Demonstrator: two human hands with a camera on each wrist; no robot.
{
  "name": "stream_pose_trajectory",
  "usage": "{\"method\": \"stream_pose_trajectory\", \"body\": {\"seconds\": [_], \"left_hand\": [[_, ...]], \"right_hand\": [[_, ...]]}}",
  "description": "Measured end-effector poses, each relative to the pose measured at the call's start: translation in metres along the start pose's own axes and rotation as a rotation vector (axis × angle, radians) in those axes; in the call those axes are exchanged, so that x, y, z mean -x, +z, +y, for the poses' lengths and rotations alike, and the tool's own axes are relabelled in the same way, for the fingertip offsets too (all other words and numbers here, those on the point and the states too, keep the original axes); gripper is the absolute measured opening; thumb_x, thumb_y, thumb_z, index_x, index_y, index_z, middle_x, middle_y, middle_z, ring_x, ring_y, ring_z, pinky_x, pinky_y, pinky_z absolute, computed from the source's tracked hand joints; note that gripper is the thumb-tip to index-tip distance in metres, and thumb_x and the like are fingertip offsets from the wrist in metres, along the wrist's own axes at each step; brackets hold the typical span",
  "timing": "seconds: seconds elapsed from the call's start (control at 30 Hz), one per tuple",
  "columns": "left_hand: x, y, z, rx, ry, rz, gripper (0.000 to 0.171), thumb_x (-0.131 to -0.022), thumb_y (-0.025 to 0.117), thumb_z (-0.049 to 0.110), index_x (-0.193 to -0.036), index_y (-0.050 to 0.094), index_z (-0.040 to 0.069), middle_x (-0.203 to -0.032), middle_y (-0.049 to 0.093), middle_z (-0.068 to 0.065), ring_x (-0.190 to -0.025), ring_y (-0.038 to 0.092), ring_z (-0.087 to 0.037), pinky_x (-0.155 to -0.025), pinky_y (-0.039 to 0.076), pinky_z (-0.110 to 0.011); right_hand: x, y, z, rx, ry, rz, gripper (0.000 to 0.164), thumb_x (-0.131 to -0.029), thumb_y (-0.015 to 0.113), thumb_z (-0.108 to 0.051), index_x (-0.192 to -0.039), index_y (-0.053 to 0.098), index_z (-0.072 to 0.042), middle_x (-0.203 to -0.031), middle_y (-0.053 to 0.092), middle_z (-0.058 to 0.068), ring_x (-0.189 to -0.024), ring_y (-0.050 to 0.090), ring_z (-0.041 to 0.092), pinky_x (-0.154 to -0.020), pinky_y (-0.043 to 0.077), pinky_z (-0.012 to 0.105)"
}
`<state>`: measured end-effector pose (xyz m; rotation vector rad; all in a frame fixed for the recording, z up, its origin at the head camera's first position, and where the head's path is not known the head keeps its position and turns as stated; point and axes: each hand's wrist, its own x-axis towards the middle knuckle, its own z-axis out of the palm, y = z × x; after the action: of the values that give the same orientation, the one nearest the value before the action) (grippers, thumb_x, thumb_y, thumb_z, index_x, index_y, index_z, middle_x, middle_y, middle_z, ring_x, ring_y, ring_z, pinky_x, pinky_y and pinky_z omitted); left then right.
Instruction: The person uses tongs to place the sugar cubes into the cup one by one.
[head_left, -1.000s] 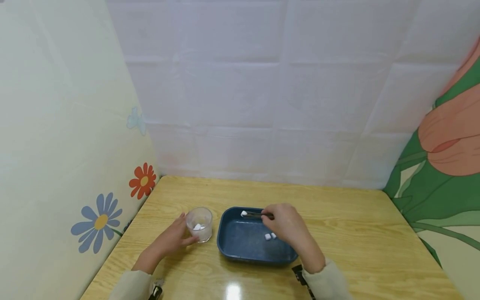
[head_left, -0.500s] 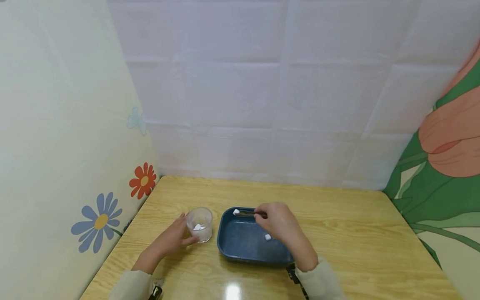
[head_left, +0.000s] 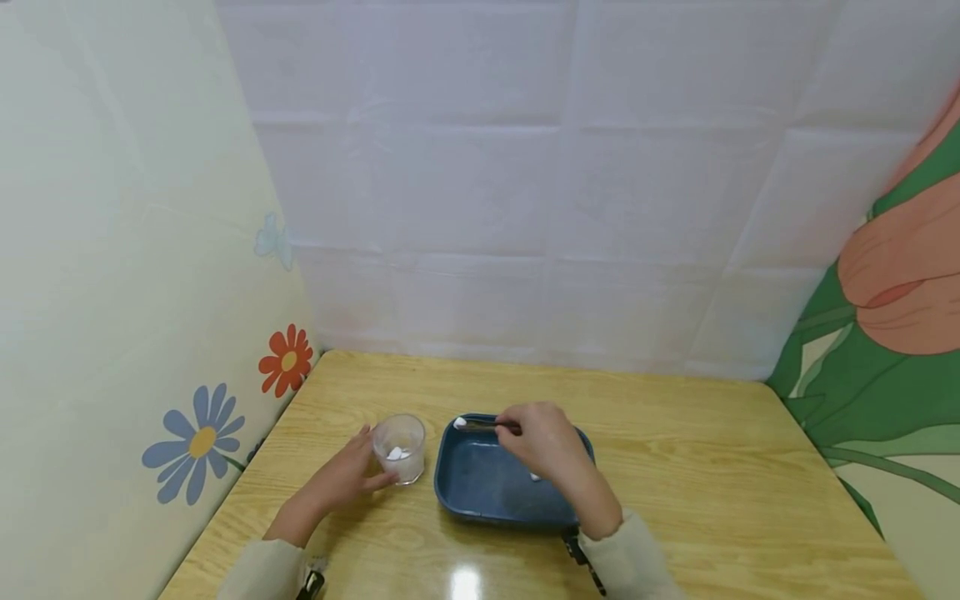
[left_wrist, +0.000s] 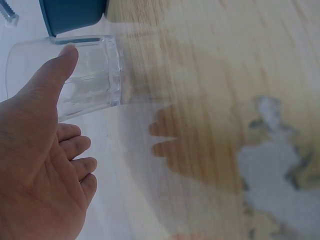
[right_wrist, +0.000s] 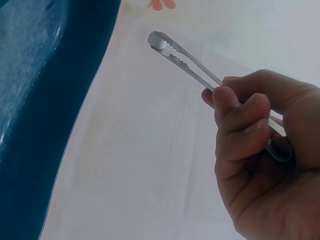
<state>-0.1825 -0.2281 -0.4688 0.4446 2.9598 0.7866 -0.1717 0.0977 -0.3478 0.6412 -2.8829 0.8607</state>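
Tongs point(right_wrist: 193, 75), one pair, pinch one white piece point(right_wrist: 159, 44) near one glass point(head_left: 410, 469).

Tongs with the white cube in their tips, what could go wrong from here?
The white cube might slip, since the tongs in the right hand pinch it only at their tips. If carried leftward, the tongs could also knock the glass standing left of the tray.

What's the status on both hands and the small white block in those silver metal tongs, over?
Right hand holding the tongs, white block clamped in them. Left hand touching clear cylindrical glass. Nothing visibly in the way.
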Motion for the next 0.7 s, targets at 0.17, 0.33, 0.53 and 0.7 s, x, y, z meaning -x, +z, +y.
{"method": "stream_pose_trajectory", "body": {"seconds": [0.17,0.33,0.53,0.7], "left_hand": [[0.000,0.000,-0.001,0.003,0.014,0.006,0.088,-0.079,0.070,0.047,-0.147,0.028,0.010,-0.147,0.036,-0.015,-0.139,0.020,-0.040,-0.110,0.021,-0.056],[0.000,0.000,0.000,0.001,0.017,0.005,0.088,-0.079,0.070,0.047,-0.146,0.028,0.009,-0.146,0.036,-0.015,-0.139,0.020,-0.040,-0.109,0.022,-0.056],[0.000,0.000,0.001,-0.001,0.006,-0.004,0.089,-0.079,0.069,0.049,-0.146,0.028,0.009,-0.147,0.035,-0.016,-0.139,0.020,-0.040,-0.109,0.022,-0.056],[-0.001,0.000,0.000,-0.006,0.021,0.007,0.088,-0.079,0.070,0.048,-0.146,0.029,0.008,-0.146,0.036,-0.016,-0.138,0.021,-0.041,-0.109,0.023,-0.056]], "right_hand": [[-0.002,0.003,-0.003,-0.002,-0.026,0.000,0.018,-0.089,0.061,-0.022,-0.100,0.073,-0.015,-0.090,0.070,-0.003,-0.067,0.058,0.001,-0.058,0.048,0.020],[-0.005,0.006,-0.006,-0.006,-0.053,0.004,0.018,-0.090,0.061,-0.022,-0.100,0.073,-0.014,-0.089,0.071,-0.003,-0.065,0.058,0.001,-0.058,0.048,0.021],[-0.007,0.009,-0.008,-0.023,-0.051,-0.018,0.018,-0.090,0.061,-0.021,-0.100,0.073,-0.013,-0.087,0.070,-0.003,-0.065,0.057,0.001,-0.057,0.047,0.020],[-0.009,0.012,-0.011,-0.027,-0.063,-0.018,0.017,-0.090,0.060,-0.021,-0.100,0.073,-0.014,-0.085,0.070,-0.004,-0.058,0.053,0.000,-0.053,0.044,0.020]]}}
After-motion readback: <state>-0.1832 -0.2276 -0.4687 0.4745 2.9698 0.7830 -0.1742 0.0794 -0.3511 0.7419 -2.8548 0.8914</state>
